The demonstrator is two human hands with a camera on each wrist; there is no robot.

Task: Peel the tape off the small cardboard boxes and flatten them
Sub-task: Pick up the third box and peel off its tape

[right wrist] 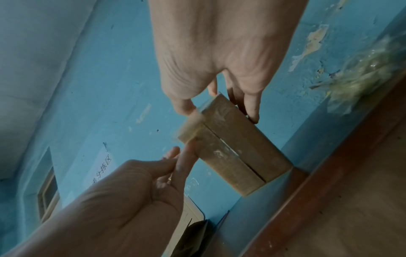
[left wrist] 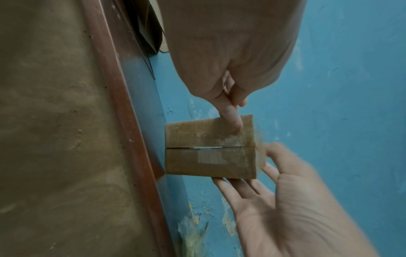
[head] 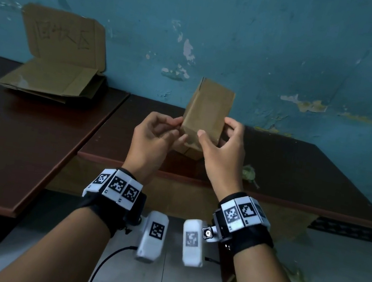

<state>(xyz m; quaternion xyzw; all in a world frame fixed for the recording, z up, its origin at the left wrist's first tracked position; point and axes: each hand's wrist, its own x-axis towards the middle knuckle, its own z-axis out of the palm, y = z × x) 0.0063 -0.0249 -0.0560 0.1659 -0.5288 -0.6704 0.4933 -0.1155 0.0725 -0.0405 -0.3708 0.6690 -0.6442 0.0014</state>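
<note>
A small brown cardboard box [head: 207, 105] stands upright in the air above the dark table, held by both hands. My left hand [head: 177, 129] pinches its lower left edge with curled fingers, and one fingertip [left wrist: 234, 121] lies on the end face. My right hand [head: 213, 128] grips the lower right side, thumb on the near face and fingers round the far side. The box end face [left wrist: 208, 147] shows a closed centre seam with a patch of clear tape [left wrist: 211, 158] across it. In the right wrist view the box [right wrist: 237, 147] is blurred at the corner where the left fingers touch it.
A pile of flattened cardboard [head: 50, 82] lies at the back left, with an upright cardboard sheet bearing handwriting [head: 62, 36] against the blue wall. A crumpled wad of tape [head: 249, 173] lies on the right table [head: 308, 175]. The left table [head: 23, 129] adjoins it.
</note>
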